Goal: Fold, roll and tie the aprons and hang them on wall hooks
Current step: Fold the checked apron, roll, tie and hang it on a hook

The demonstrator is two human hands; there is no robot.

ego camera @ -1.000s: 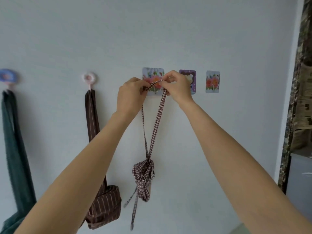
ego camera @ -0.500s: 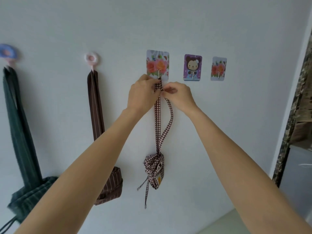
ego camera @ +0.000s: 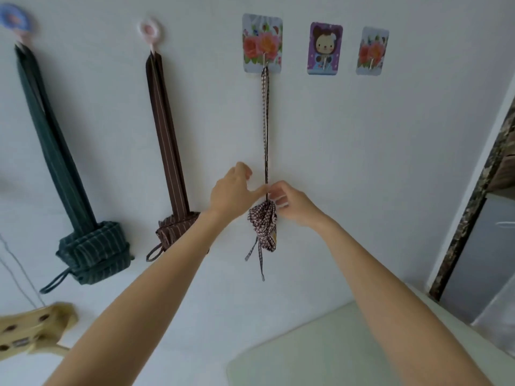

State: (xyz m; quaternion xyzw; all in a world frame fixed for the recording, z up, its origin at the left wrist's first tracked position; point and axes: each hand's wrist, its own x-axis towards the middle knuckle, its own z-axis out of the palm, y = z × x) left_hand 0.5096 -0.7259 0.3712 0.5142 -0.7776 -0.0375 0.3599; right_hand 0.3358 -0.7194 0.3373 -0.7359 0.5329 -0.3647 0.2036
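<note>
My left hand [ego camera: 232,192] has its thumb stretched out to touch the checked strap [ego camera: 265,126] just above the bundle, other fingers loosely spread, not gripping anything. My right hand [ego camera: 292,203] is on the other side, fingertips [ego camera: 274,190] bunched at the same spot on the strap; looks like a light pinch but I can't tell for sure with the blur. Checked apron [ego camera: 263,228] is a small knotted roll, maroon-and-white gingham, two loose tie ends dangling below it, strap pulled straight and thin up to the flower hook [ego camera: 262,43], flat against the wall [ego camera: 348,162]. Further out to the left: brown striped apron [ego camera: 172,174] on the pink ring hook [ego camera: 150,30], green striped apron [ego camera: 83,240] on the blue hook [ego camera: 14,18], both rolled and hanging. Bear hook [ego camera: 325,48] and second flower hook [ego camera: 372,51] sit to the right, bare. Versus half a second ago: both hands were up at the flower hook setting the loop, now they're down at the bundle, and the strap went from slack and bowed to taut.
</note>
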